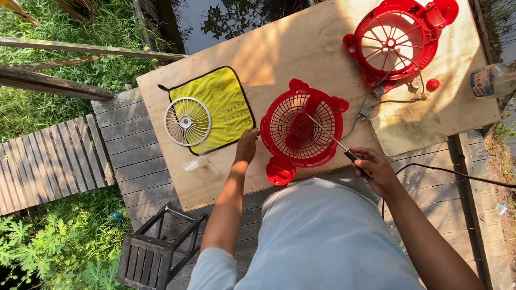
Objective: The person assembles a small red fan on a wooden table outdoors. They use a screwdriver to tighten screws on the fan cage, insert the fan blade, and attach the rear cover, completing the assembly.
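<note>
A red round fan housing [301, 129] with a grille lies flat on the plywood board [279, 59], near its front edge. My left hand [247, 145] rests against the housing's left rim, fingers curled on it. My right hand [375, 169] grips the dark and yellow handle of a screwdriver [333, 138]. Its thin shaft slants up and left, with the tip at the housing's red centre hub. A second red fan shell [395, 40] with spokes lies at the board's far right, with a grey wire and plug [371, 104] trailing from it.
A white fan grille [187, 121] lies on a yellow cloth [220, 104] at the left. A clear propeller blade [201, 165] lies near the front edge. A small red cap [432, 84] and a bottle [492, 80] sit at the right. A dark stool [156, 252] stands below; a black cable [457, 173] crosses the planks.
</note>
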